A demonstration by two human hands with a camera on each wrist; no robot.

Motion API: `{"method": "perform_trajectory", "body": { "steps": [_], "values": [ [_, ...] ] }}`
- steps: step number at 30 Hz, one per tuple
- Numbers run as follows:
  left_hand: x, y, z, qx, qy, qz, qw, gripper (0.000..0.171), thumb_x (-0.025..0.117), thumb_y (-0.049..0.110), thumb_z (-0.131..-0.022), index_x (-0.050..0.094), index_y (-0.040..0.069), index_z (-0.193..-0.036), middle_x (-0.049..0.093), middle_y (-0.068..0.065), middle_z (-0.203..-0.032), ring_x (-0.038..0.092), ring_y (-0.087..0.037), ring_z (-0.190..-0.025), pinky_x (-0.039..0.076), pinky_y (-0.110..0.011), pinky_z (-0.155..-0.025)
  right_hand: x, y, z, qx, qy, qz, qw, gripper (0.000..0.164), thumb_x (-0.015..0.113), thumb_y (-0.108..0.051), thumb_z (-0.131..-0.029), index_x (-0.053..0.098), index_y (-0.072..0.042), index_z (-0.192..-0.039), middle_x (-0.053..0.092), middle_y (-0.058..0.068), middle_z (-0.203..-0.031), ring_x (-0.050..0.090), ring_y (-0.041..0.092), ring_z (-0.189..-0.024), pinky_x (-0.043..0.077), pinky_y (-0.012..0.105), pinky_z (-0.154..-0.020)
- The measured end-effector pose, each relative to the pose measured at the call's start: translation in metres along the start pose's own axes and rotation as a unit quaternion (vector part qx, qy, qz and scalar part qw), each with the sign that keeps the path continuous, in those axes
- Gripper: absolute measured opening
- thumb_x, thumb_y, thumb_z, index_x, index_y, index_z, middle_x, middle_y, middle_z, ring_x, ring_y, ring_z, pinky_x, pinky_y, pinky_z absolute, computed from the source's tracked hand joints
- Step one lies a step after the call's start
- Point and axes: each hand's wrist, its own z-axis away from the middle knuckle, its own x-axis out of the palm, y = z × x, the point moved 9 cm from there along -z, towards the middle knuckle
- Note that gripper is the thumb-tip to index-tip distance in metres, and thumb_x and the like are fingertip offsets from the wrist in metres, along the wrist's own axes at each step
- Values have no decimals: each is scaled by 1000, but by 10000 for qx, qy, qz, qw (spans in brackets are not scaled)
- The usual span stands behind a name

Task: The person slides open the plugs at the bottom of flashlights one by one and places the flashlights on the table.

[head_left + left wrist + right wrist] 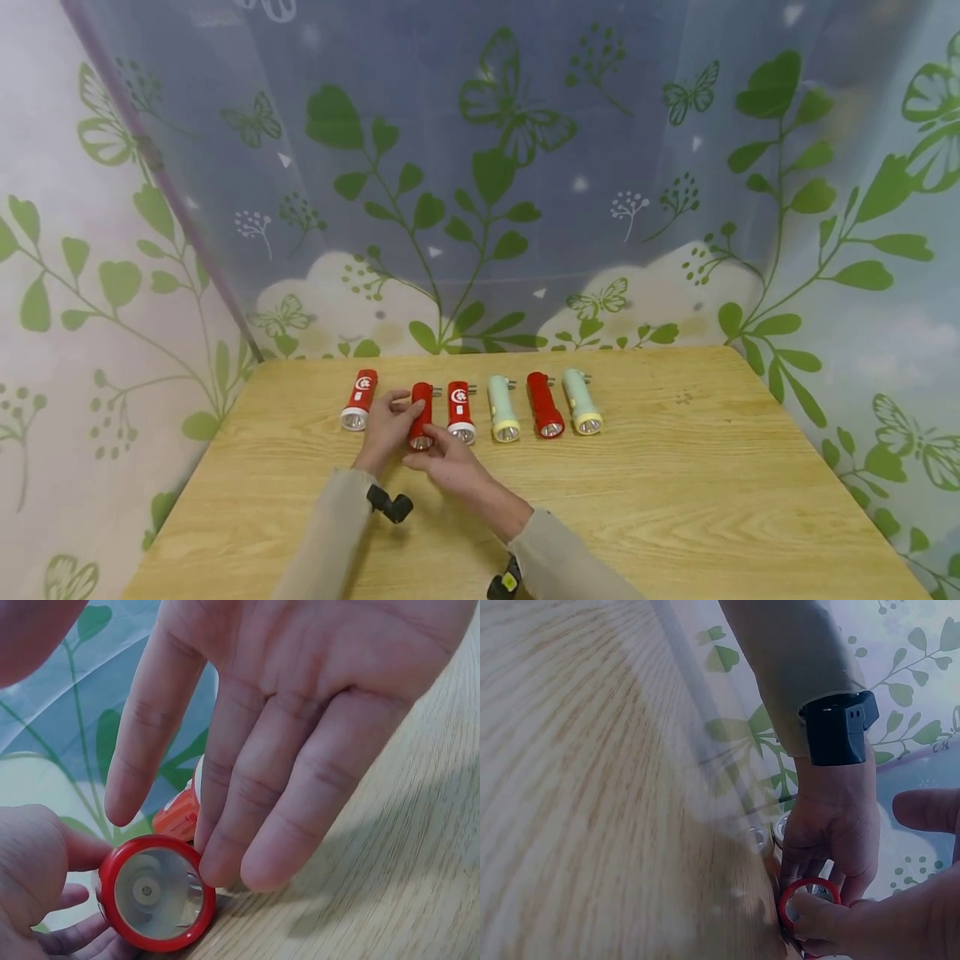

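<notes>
A red flashlight [422,404] lies between my two hands, its lens facing me and its metal prongs folded out to the right. My left hand [384,429] grips its body, thumb and fingers on either side, as the left wrist view shows beside the red-rimmed lens [155,892]. From the right, my right hand [459,468] reaches to the lens end. Its fingers [262,791] are straight, with tips at the rim, and its thumb [930,810] stands apart.
Left of my hands lies a red flashlight with a white head [359,400]. To the right, a similar red-and-white one [460,404], a pale green one [502,404], a plain red one [543,404] and another pale green one [581,400] lie with prongs out. A leaf-patterned curtain [637,225] backs the wooden table [675,475].
</notes>
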Motion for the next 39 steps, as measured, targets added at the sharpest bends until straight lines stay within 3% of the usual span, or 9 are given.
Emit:
{"method": "perform_trajectory", "body": {
  "steps": [9, 16, 21, 26, 31, 39],
  "values": [
    [-2, 3, 2, 37, 18, -90, 10000, 48, 65, 30, -99, 55, 5, -138, 62, -22, -124, 64, -32, -109, 59, -33, -83, -4, -6, 11, 83, -125, 53, 9999, 78, 72, -27, -93, 33, -4, -157, 32, 19, -165, 34, 44, -151, 34, 59, -120],
    [-13, 22, 2, 357, 267, -542, 9975, 46, 64, 27, -98, 57, 5, -137, 64, -22, -124, 67, -36, -108, 61, -41, -85, -12, -27, 18, -152, 52, -6, 9999, 69, 69, -20, -95, 38, -4, -154, 45, 25, -155, 55, 37, -135, 53, 51, -105],
    [-25, 35, 0, 731, 401, -815, 9932, 45, 64, 26, -98, 58, 3, -136, 66, -23, -121, 69, -37, -105, 60, -42, -81, -21, -44, 20, -290, 116, 198, 9993, 61, 68, -21, -96, 44, -9, -151, 53, 22, -147, 63, 29, -122, 58, 46, -97],
    [-39, 41, -3, 990, 553, -1041, 9881, 43, 64, 23, -98, 60, 1, -133, 68, -25, -115, 70, -38, -98, 59, -43, -77, -30, -60, 23, -612, 143, 635, 9960, 56, 66, -24, -98, 47, -13, -149, 54, 20, -146, 63, 31, -121, 58, 45, -96],
    [-57, 43, -9, 1085, 722, -1123, 9851, 40, 62, 24, -98, 61, 0, -130, 70, -24, -114, 69, -37, -102, 57, -47, -86, -40, -72, 28, -933, 116, 997, 9906, 57, 63, -23, -100, 44, -14, -152, 53, 16, -148, 59, 35, -128, 57, 44, -98],
    [-83, 43, -15, 1213, 887, -1253, 9807, 36, 60, 20, -98, 61, -1, -128, 71, -26, -114, 70, -39, -101, 58, -49, -84, -51, -76, 33, -1151, 129, 1169, 9864, 54, 62, -19, -100, 45, -10, -150, 54, 18, -145, 58, 35, -127, 59, 42, -94]
  ]
}}
